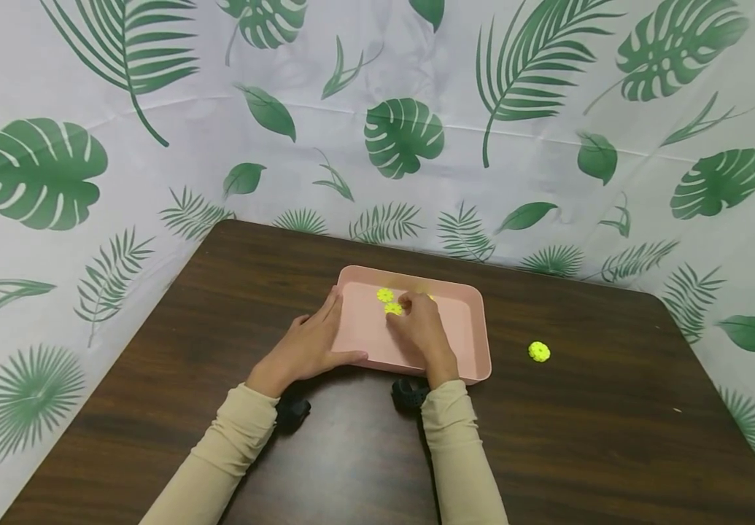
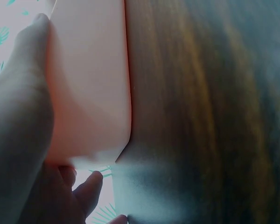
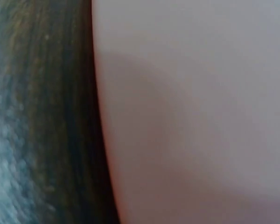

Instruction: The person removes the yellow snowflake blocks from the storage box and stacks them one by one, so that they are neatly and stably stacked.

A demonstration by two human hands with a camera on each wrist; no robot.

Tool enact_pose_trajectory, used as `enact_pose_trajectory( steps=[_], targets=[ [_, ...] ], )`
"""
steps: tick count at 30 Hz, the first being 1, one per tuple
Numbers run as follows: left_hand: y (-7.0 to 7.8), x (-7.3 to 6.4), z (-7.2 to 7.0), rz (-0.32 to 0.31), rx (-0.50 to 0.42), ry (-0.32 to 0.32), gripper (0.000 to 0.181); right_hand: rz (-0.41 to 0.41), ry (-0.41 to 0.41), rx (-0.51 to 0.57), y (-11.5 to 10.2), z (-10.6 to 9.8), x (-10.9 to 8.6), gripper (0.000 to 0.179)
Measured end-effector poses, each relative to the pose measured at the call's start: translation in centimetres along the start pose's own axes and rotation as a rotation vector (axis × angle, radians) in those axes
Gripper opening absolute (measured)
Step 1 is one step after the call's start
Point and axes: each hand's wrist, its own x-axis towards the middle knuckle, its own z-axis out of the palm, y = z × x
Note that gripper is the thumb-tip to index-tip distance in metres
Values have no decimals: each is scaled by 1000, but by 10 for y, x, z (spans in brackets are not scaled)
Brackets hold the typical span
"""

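Note:
A shallow pink tray (image 1: 482, 328) stands on the dark wooden table. My left hand (image 1: 308, 343) rests at its front left corner, fingers straight along the left wall and thumb lying at the front rim. In the left wrist view the thumb of the left hand (image 2: 18, 93) lies along the pink wall. My right hand (image 1: 421, 332) reaches into the tray and pinches a yellow flower-shaped disc (image 1: 392, 309) between thumb and forefinger. A second yellow disc (image 1: 385, 294) lies just behind it. Another yellow piece (image 1: 432, 297) peeks out past the knuckles, mostly hidden.
One more yellow flower-shaped piece (image 1: 538, 351) is on the table to the right of the tray. Black wrist straps show under both wrists. A white curtain with green leaves (image 1: 403, 138) hangs behind the dark wooden table (image 1: 613, 408).

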Motion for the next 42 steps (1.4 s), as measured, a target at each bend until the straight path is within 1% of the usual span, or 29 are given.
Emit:
enact_pose_trajectory(
  steps=[8,13,20,24,29,34,40,42],
  targets=[
    [-1,1,0,8,1,0,116,-27,0,32,1,0,0,31],
    [-1,1,0,12,0,3,115,-37,-2,56,0,-1,-2,33],
    [-1,0,1,-1,-2,-9,116,-23,-24,53,-1,-3,-5,36],
    [0,-1,1,4,-2,-6,115,-17,-39,39,-1,-5,-6,36],
    [1,0,1,6,-4,-7,116,-28,-41,26,1,-7,-7,36],
    [0,2,0,3,-4,-10,116,-49,-37,35,0,-8,-4,32],
    [0,3,-1,4,-2,-7,117,-79,-34,37,0,-12,-4,21],
    [0,3,-2,4,-4,-8,117,-87,-38,45,0,-13,-5,21]
  ],
)
